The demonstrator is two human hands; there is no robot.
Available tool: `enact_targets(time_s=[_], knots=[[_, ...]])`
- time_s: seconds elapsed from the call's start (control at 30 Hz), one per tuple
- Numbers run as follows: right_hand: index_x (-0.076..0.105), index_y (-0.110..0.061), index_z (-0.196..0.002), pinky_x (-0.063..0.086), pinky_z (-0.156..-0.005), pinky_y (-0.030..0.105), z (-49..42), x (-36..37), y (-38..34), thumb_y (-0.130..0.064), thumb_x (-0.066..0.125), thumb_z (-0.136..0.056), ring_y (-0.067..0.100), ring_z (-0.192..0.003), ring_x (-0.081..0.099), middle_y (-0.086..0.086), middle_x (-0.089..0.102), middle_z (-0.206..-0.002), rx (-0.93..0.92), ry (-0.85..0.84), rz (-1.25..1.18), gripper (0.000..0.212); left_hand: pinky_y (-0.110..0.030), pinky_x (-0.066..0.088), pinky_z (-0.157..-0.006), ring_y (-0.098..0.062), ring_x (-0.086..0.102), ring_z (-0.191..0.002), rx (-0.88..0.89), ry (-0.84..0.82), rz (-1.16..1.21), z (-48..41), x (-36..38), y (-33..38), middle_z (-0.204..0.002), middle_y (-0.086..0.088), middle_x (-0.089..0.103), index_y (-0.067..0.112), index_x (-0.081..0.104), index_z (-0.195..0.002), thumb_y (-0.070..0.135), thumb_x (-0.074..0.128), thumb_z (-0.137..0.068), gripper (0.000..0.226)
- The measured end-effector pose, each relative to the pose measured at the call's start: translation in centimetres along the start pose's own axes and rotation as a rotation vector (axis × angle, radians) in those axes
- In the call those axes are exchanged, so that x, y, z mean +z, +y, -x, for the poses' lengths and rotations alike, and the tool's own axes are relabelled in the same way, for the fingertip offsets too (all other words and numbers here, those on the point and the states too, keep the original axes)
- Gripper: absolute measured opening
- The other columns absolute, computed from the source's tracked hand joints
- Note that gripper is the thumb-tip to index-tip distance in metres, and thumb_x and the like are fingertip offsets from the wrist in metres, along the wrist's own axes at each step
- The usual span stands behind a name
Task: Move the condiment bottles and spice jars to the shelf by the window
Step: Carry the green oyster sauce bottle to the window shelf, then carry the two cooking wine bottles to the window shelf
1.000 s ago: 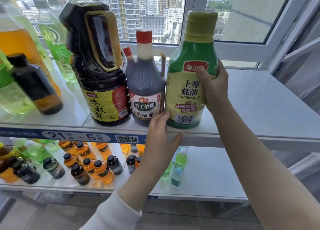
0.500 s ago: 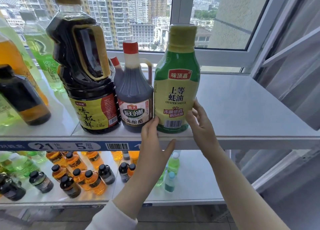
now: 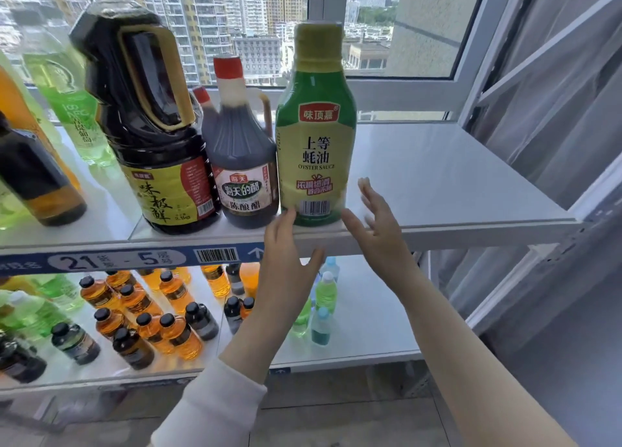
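Head view: oyster sauce bottle upright at the shelf front edge; left hand and right hand spread beside it, holding nothing.

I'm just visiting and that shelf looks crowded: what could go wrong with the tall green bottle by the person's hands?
The oyster sauce bottle stands near the front edge of the top shelf; tall and narrow, it might topple off if bumped. The left hand and right hand hover open at its base, so a careless withdrawal could knock it. It sits close beside the vinegar bottle, which a shove might disturb.
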State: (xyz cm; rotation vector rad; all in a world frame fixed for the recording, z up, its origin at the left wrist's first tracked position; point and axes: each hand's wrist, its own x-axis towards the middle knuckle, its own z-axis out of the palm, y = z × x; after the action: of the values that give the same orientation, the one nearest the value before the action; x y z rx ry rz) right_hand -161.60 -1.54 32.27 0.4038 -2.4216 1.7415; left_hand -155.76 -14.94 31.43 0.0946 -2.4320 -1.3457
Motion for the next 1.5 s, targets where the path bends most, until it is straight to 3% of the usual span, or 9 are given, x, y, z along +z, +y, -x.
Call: enact_targets(time_s=[0.13, 0.27, 0.43, 0.53, 0.73, 0.93, 1.07, 1.33, 1.5], knots=[[0.038, -0.015, -0.14, 0.03, -0.107, 0.02, 5.8, -1.2, 1.7, -0.029, 0.057, -0.09, -0.001, -0.125, 0.036, -0.01, 0.043, -0.136, -0.09, 0.153, 0.189, 0.055, -0.037, 0.039, -0.104, -0.022, 0.042, -0.126, 0.088, 0.053, -0.052, 2.9, 0.8, 0.0, -0.139, -0.008, 0.041, 0.013, 0.034, -0.14, 0.018, 0.06, -0.089, 0.058], [0.04, -0.01, -0.138, 0.024, -0.106, 0.018, 13.3, -1.0, 6.1, -0.028, 0.058, -0.09, 0.016, -0.131, 0.038, 0.005, 0.045, -0.141, 0.012, 0.112, 0.416, 0.054, -0.023, 0.026, -0.104, -0.023, 0.041, -0.128, 0.113, -0.017, -0.159, 8.5, 3.4, -2.0, -0.137, -0.009, 0.047, 0.009, 0.041, -0.136, 0.016, 0.058, -0.089, 0.05], [0.034, -0.007, -0.141, 0.02, -0.114, 0.03, 24.9, -0.1, 12.3, -0.033, 0.057, -0.091, 0.022, -0.139, 0.027, 0.009, 0.035, -0.148, 0.31, -0.091, 0.564, 0.061, -0.035, 0.032, -0.104, -0.026, 0.042, -0.128, 0.077, -0.336, -0.42, 17.2, 7.9, -6.7, -0.138, -0.009, 0.046, 0.01, 0.043, -0.135, 0.021, 0.055, -0.089, 0.048], [0.031, -0.008, -0.143, 0.018, -0.114, 0.029, 32.2, 1.1, 14.9, -0.037, 0.053, -0.092, 0.021, -0.14, 0.024, 0.01, 0.031, -0.149, 0.482, -0.187, 0.653, 0.063, -0.03, 0.029, -0.105, -0.021, 0.041, -0.129, 0.084, -0.553, -0.544, 22.7, 9.8, -9.8, -0.14, -0.005, 0.044, 0.014, 0.043, -0.136, 0.024, 0.051, -0.089, 0.048], [0.023, -0.011, -0.146, 0.017, -0.112, 0.027, 46.6, 5.6, 16.9, -0.038, 0.047, -0.094, 0.019, -0.141, 0.023, 0.007, 0.023, -0.153, 0.881, -0.302, 0.679, 0.064, -0.032, 0.032, -0.098, -0.024, 0.044, -0.122, 0.172, -1.146, -0.797, 34.4, 10.2, -16.7, -0.132, -0.004, 0.047, 0.018, 0.044, -0.13, 0.021, 0.042, -0.09, 0.041], [0.02, -0.012, -0.147, 0.023, -0.111, 0.029, 60.7, 10.6, 13.3, -0.038, 0.045, -0.095, 0.019, -0.14, 0.025, 0.005, 0.024, -0.153, 1.256, -0.19, 0.563, 0.062, -0.034, 0.03, -0.102, -0.027, 0.043, -0.124, 0.331, -1.503, -0.875, 43.3, 6.5, -20.2, -0.132, -0.007, 0.047, 0.015, 0.045, -0.13, 0.019, 0.038, -0.093, 0.038], [0.023, -0.013, -0.146, 0.03, -0.107, 0.028, 68.2, 11.9, 9.4, -0.04, 0.042, -0.096, 0.02, -0.135, 0.032, 0.004, 0.031, -0.149, 1.458, 0.016, 0.495, 0.06, -0.034, 0.032, -0.1, -0.029, 0.045, -0.121, 0.512, -1.68, -0.918, 48.1, 5.3, -19.9, -0.129, -0.008, 0.049, 0.015, 0.047, -0.126, 0.023, 0.039, -0.092, 0.036], [0.031, -0.017, -0.141, 0.034, -0.098, 0.025, 81.9, 13.9, 3.8, -0.036, 0.043, -0.096, 0.02, -0.13, 0.039, 0.003, 0.039, -0.143, 1.72, 0.49, 0.361, 0.051, -0.035, 0.033, -0.102, -0.028, 0.045, -0.123, 0.899, -1.804, -0.884, 59.0, 7.2, -14.6, -0.135, -0.009, 0.046, 0.014, 0.043, -0.131, 0.016, 0.039, -0.091, 0.04], [0.027, -0.014, -0.142, 0.037, -0.099, 0.027, 90.2, 14.3, 1.5, -0.034, 0.041, -0.096, 0.023, -0.129, 0.039, 0.006, 0.036, -0.143, 1.755, 0.604, 0.334, 0.052, -0.034, 0.031, -0.103, -0.026, 0.044, -0.123, 1.095, -1.837, -0.893, 68.7, 6.7, -11.3, -0.135, -0.009, 0.046, 0.014, 0.043, -0.132, 0.018, 0.039, -0.092, 0.041]])
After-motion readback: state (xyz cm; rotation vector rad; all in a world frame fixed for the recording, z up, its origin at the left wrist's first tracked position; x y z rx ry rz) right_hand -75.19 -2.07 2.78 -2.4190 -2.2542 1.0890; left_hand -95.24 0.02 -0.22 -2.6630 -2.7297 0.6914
